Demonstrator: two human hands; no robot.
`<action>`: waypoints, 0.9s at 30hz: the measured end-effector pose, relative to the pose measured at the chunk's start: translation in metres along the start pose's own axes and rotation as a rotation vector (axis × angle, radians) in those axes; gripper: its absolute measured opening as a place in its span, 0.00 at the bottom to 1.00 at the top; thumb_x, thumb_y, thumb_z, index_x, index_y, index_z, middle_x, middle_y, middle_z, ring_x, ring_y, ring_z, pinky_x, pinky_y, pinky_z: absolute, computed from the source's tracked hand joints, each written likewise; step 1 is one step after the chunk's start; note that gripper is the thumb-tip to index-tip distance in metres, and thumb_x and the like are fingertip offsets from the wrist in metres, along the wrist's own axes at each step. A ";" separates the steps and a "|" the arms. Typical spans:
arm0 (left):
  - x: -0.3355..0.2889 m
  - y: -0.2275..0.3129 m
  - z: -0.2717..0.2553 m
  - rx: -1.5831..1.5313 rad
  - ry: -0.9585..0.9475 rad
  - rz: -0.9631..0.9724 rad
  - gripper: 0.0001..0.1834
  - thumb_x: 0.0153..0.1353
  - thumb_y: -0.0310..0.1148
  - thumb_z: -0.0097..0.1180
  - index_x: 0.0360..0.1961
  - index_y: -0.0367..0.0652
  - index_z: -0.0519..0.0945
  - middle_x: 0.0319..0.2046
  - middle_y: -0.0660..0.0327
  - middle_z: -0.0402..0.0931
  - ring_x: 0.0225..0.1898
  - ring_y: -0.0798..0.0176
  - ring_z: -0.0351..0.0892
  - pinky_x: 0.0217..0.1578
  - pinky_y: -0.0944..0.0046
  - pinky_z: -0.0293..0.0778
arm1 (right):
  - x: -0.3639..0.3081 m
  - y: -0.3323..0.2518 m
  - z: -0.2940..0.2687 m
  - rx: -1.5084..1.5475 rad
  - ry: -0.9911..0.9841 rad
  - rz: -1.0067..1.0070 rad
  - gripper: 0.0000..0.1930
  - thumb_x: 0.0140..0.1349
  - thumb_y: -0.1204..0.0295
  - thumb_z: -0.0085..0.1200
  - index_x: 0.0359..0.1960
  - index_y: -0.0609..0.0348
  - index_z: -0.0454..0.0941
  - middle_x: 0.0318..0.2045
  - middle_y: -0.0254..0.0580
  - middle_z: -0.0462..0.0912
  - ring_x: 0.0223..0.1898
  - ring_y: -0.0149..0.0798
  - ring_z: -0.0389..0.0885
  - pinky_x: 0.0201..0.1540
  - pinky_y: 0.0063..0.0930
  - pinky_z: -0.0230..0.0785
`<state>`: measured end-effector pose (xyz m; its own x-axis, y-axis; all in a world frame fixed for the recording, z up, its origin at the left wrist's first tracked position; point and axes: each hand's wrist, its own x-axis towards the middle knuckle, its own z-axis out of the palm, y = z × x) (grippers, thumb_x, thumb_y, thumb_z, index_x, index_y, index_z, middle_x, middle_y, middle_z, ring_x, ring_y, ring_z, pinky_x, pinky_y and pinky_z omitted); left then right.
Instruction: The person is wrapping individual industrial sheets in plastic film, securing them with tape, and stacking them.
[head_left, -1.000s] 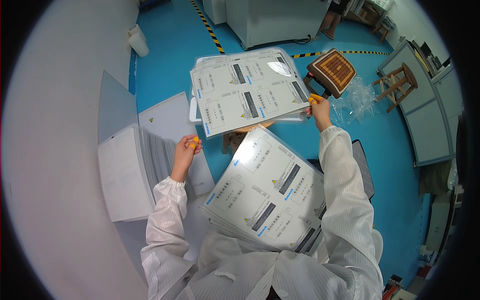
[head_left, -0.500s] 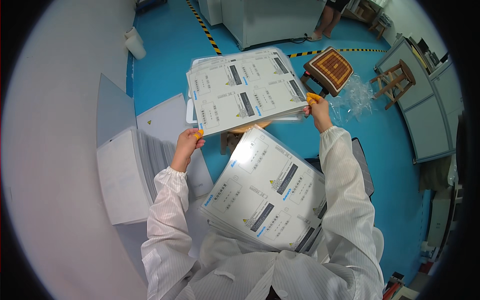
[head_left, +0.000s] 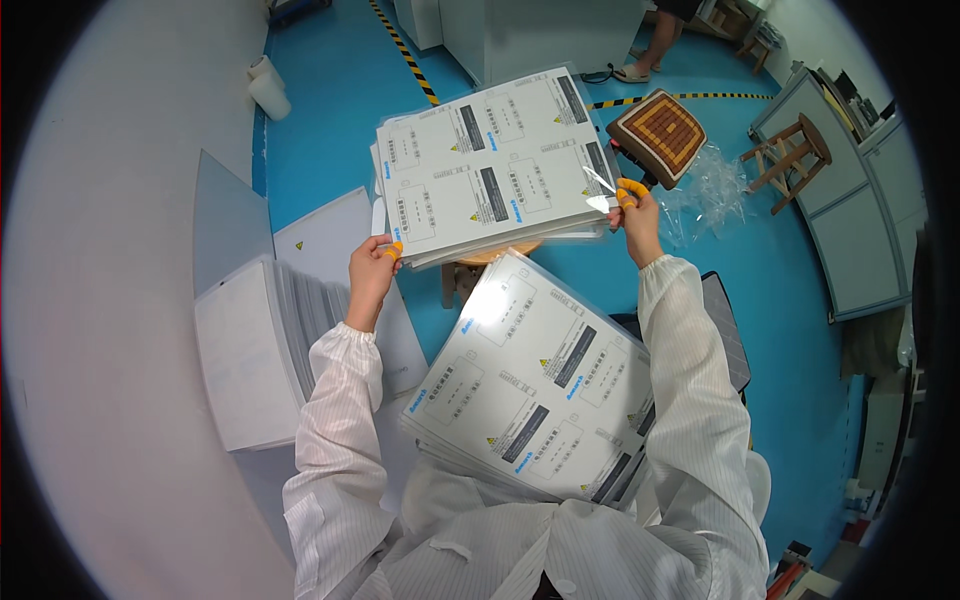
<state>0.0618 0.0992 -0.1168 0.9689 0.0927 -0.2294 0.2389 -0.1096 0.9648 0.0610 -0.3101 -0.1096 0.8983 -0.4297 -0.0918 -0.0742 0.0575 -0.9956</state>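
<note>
A printed plastic sheet (head_left: 455,185) lies over a pile of like sheets on a wooden stool (head_left: 497,252), with its far edge tilted up. My left hand (head_left: 376,268) pinches its near left corner. At its near right corner, my right hand (head_left: 636,215) is closed on the same sheet. Both hands wear yellow finger covers on thumb or fingertips. On my lap, a second stack of printed sheets (head_left: 535,385) rests at a slant, bearing label panels, dark bars and small yellow triangles. The sheets beneath the held one are mostly hidden.
To the left stands a thick stack of white sheets (head_left: 255,350) beside a flat white board (head_left: 345,270). A cushioned seat (head_left: 660,138), crumpled clear film (head_left: 705,195) and a wooden stool (head_left: 790,165) are at the right. Another person's legs (head_left: 655,48) show beside a grey cabinet (head_left: 560,40).
The held sheet's far edge has risen and moved away from me, and glare now shows at its right corner. Both hands keep their grip. The person's feet at the back have shifted.
</note>
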 end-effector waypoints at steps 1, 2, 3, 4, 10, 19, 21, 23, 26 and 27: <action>0.006 -0.002 0.001 0.018 0.014 0.003 0.14 0.55 0.25 0.55 0.44 0.33 0.74 0.20 0.64 0.75 0.20 0.74 0.70 0.22 0.76 0.65 | 0.002 0.001 0.001 0.001 0.014 0.002 0.13 0.64 0.79 0.38 0.49 0.67 0.67 0.24 0.39 0.74 0.16 0.29 0.73 0.18 0.19 0.67; 0.010 -0.005 0.001 0.019 0.011 0.005 0.14 0.55 0.25 0.55 0.44 0.33 0.74 0.20 0.64 0.75 0.20 0.74 0.70 0.22 0.76 0.65 | 0.005 0.004 0.002 0.002 0.017 0.000 0.13 0.64 0.79 0.38 0.49 0.67 0.67 0.24 0.39 0.74 0.16 0.29 0.73 0.18 0.19 0.67; 0.013 -0.006 0.004 0.095 0.042 0.015 0.14 0.54 0.26 0.56 0.42 0.32 0.75 0.19 0.63 0.75 0.19 0.74 0.70 0.22 0.76 0.66 | 0.006 0.006 0.005 -0.032 0.045 -0.012 0.13 0.64 0.78 0.38 0.49 0.66 0.67 0.23 0.39 0.75 0.16 0.28 0.73 0.17 0.19 0.66; 0.016 -0.006 0.006 0.171 0.072 0.025 0.14 0.53 0.26 0.57 0.41 0.32 0.76 0.18 0.63 0.75 0.19 0.74 0.71 0.21 0.75 0.66 | 0.009 0.007 0.005 -0.067 0.073 -0.024 0.13 0.63 0.78 0.39 0.50 0.66 0.68 0.23 0.39 0.75 0.15 0.28 0.73 0.17 0.19 0.66; 0.022 -0.010 0.004 0.208 0.092 0.033 0.14 0.52 0.27 0.57 0.40 0.31 0.77 0.18 0.62 0.76 0.18 0.73 0.73 0.20 0.73 0.69 | 0.009 0.002 0.008 -0.569 0.114 -0.182 0.17 0.59 0.74 0.51 0.51 0.63 0.71 0.17 0.41 0.75 0.14 0.30 0.71 0.17 0.26 0.63; 0.026 -0.010 0.005 0.193 0.071 0.013 0.16 0.52 0.26 0.58 0.41 0.29 0.75 0.18 0.61 0.75 0.18 0.73 0.72 0.20 0.74 0.69 | 0.001 -0.007 0.006 -1.146 0.029 -0.203 0.14 0.58 0.69 0.50 0.47 0.54 0.76 0.34 0.52 0.78 0.35 0.51 0.79 0.37 0.42 0.72; 0.025 -0.009 0.006 0.189 0.074 0.012 0.16 0.52 0.27 0.58 0.42 0.29 0.75 0.18 0.61 0.75 0.18 0.73 0.72 0.20 0.74 0.69 | 0.002 -0.001 0.006 -1.229 0.033 -0.255 0.13 0.58 0.70 0.50 0.44 0.56 0.77 0.33 0.52 0.77 0.34 0.52 0.78 0.37 0.43 0.72; 0.023 -0.007 0.009 0.178 0.066 0.012 0.16 0.52 0.27 0.58 0.42 0.29 0.75 0.19 0.61 0.75 0.18 0.73 0.72 0.20 0.74 0.69 | 0.003 0.003 0.001 -1.313 0.039 -0.307 0.12 0.57 0.71 0.50 0.42 0.58 0.77 0.33 0.52 0.76 0.33 0.52 0.78 0.36 0.44 0.71; 0.022 -0.010 0.002 0.137 0.068 0.014 0.17 0.53 0.28 0.59 0.42 0.30 0.75 0.18 0.62 0.75 0.18 0.74 0.71 0.19 0.75 0.68 | -0.002 0.002 0.008 -1.358 0.002 -0.271 0.12 0.56 0.73 0.48 0.41 0.60 0.78 0.37 0.52 0.73 0.36 0.53 0.78 0.37 0.45 0.72; 0.019 -0.007 0.002 0.142 0.073 0.004 0.17 0.53 0.28 0.59 0.42 0.30 0.75 0.18 0.62 0.75 0.18 0.74 0.71 0.19 0.75 0.68 | -0.001 0.003 0.009 -1.359 0.009 -0.262 0.12 0.56 0.74 0.48 0.41 0.60 0.78 0.37 0.53 0.73 0.36 0.53 0.78 0.37 0.45 0.71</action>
<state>0.0787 0.1001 -0.1285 0.9639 0.1633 -0.2103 0.2464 -0.2483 0.9368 0.0637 -0.3010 -0.1121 0.9490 -0.2977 0.1041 -0.2697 -0.9373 -0.2209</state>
